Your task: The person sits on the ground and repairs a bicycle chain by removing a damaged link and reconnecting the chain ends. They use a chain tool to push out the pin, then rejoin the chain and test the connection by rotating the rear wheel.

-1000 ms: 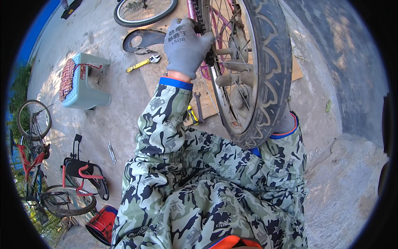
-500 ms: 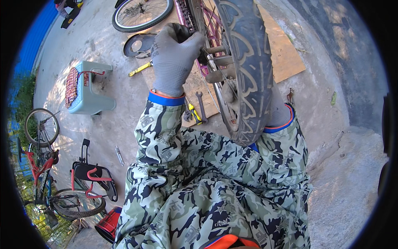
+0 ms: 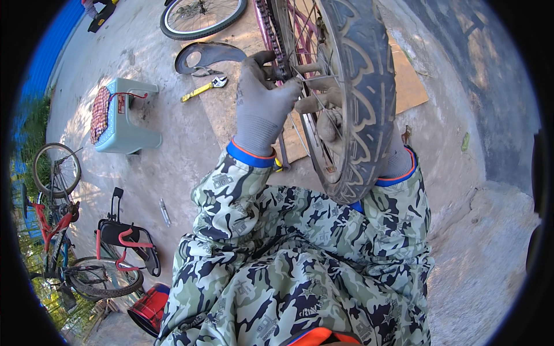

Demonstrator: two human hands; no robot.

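A bicycle wheel (image 3: 367, 109) with a dark, worn tyre stands upright before me, its chain (image 3: 276, 37) running along its left side. My left hand (image 3: 258, 101), in a grey glove, is at the hub. Its thumb and fingers are curled about the dark axle end (image 3: 283, 72) beside the chain; the fingertips are partly hidden. My right hand (image 3: 328, 109), gloved too, reaches from the wheel's right side. Its fingers show bent among the spokes, while the tyre hides its palm. Behind the wheel is a pink bicycle frame (image 3: 306, 29).
An adjustable wrench (image 3: 203, 89) with a yellow handle lies left of my hand, near a dark curved guard (image 3: 202, 56). Another wheel (image 3: 202, 17) lies beyond. On the left are a pale blue stool (image 3: 124, 124), a red bicycle (image 3: 49, 230) and a red bucket (image 3: 149, 308).
My left hand has shifted right and down, closer to the hub, and its fingers have spread from a tight curl. The wheel appears slightly farther right. My right hand stays among the spokes.
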